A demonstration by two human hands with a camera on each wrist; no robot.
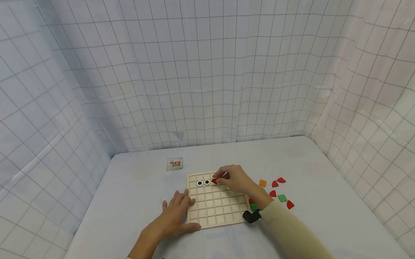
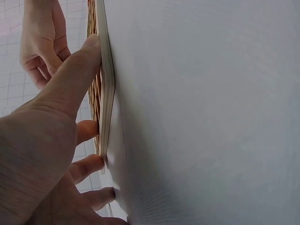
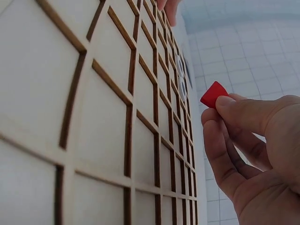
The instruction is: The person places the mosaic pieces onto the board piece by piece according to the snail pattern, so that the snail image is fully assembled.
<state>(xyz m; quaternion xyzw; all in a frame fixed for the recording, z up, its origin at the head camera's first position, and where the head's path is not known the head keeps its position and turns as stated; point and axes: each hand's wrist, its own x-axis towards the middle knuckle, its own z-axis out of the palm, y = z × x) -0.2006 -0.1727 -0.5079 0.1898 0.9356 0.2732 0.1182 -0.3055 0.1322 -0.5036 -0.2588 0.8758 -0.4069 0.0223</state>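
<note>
A pale wooden grid board (image 1: 216, 220) lies flat on the table. My left hand (image 1: 177, 215) rests at its left side with fingers spread; the thumb touches the near corner and some fingertips meet the left edge. Over the back rows, my right hand (image 1: 236, 180) pinches a red wedge-shaped tile (image 3: 214, 95) between thumb and fingers. Just left of that tile, two white round tiles with black centres, one (image 1: 200, 183) and another (image 1: 206, 182), sit side by side on the board. In the right wrist view the red tile appears raised off the grid.
Right of the board lie several loose tiles: an orange square (image 1: 262, 183), a green tile (image 1: 282, 198) and red wedges such as one red wedge (image 1: 290, 204). A green square (image 1: 253, 207) is partly under my right forearm. Behind the board is a small picture card (image 1: 175, 164).
</note>
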